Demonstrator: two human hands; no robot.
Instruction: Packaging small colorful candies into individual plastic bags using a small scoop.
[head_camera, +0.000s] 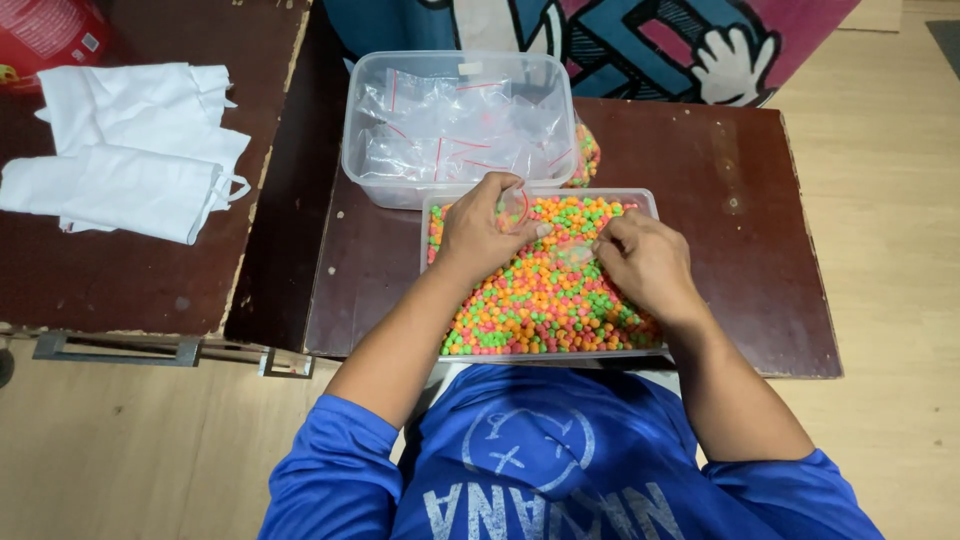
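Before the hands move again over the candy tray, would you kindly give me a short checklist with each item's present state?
1. Small clear bag held between both hands: ok.
2. Left hand over the tray of coloured candy balls: ok.
3. Right hand gripping the bag's edge: ok.
4. Bag mouth open: cannot tell.
5. Tub of spare zip bags standing behind the tray: ok.
6. Tray fully on the table: not ok, its near edge overhangs.
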